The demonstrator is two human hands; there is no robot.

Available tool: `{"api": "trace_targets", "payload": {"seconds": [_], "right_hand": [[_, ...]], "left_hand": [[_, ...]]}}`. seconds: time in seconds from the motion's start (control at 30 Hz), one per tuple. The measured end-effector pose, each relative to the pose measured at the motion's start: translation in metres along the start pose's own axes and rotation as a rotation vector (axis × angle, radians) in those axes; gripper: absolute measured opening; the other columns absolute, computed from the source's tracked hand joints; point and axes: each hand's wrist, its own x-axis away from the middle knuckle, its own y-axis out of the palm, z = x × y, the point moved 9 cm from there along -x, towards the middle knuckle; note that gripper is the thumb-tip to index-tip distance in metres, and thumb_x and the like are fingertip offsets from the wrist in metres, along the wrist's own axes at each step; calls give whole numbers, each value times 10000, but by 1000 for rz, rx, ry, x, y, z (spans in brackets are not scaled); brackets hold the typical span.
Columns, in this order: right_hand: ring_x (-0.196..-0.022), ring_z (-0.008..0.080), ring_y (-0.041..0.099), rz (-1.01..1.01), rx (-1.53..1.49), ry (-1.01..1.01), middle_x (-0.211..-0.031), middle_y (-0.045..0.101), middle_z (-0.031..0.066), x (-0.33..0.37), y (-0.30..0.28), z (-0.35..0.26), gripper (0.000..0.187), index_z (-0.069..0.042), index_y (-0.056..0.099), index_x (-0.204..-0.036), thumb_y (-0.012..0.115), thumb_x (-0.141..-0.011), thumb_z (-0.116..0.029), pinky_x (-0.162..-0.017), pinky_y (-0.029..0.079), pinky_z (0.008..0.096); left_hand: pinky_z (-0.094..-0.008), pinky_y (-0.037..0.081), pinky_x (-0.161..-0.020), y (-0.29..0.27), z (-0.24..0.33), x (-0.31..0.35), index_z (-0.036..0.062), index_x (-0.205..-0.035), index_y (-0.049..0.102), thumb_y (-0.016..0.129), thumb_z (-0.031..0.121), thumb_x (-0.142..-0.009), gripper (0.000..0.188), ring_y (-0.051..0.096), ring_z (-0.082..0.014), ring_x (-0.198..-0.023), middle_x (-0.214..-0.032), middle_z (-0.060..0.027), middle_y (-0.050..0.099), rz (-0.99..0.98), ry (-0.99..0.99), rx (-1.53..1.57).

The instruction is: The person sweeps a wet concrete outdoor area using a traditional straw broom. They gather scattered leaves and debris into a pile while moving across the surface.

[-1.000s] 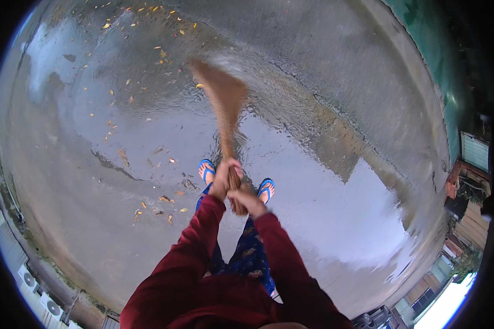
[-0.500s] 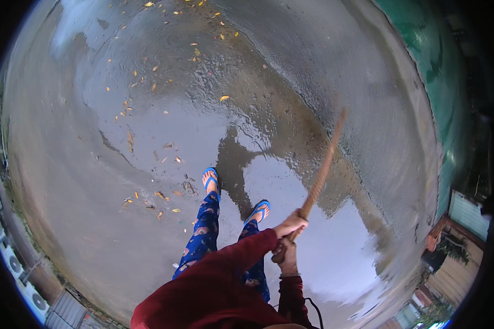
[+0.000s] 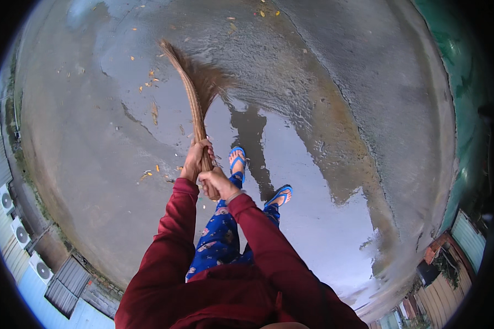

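Observation:
A long straw broom [image 3: 194, 103] points away from me to the far left, its bound handle toward my body and its loose brown bristles fanned out to the right near the wet ground. My left hand [image 3: 195, 158] is wrapped round the middle of the handle. Lower down, my right hand [image 3: 217, 182] grips it close to the butt end. Both arms reach out in dark red sleeves. Beneath the bristles lies a shallow puddle [image 3: 217, 123] on grey concrete, with yellow leaves [image 3: 150, 78] scattered left of the broom.
My feet in blue flip-flops [image 3: 280, 194] stand in the wet patch. A green wall or sheet [image 3: 460, 71] bounds the right side. Along the left edge are several outdoor air-conditioner units [image 3: 21, 232]. A dark planter [image 3: 427, 270] sits at the lower right.
The broom has swung from the right across to the left, both hands moving with it and keeping their grip. My view has shifted, and several yellow leaves now appear farther up.

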Motion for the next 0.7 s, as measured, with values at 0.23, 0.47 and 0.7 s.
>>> {"api": "trace_targets", "payload": {"seconds": [0.23,0.47,0.7], "right_hand": [[-371,147,427,162,-316,-203,-496,411,48,101,-25,11,116,-44,426,-773,491,-682,-75,-341,374,278],[-447,114,417,738,-437,-376,-539,406,-8,169,-143,-43,99,-110,445,-649,496,-730,-134,-425,380,224],[-510,142,483,508,-281,-227,-626,472,18,37,-99,-135,123,-70,491,-753,574,-726,-156,-465,447,265]], "left_hand": [[-284,433,-350,94,-48,58,95,-1103,230,532,-22,-682,531,489,-149,-446,-633,-62,475,-243,164,-301],[-274,404,-392,274,-164,53,7,-805,462,580,139,-674,219,468,-122,-421,-528,-23,465,-841,-242,-484],[-267,402,-443,227,-24,-57,72,-621,481,567,161,-713,154,461,-123,-489,-563,-15,477,-691,-151,-330]]}}
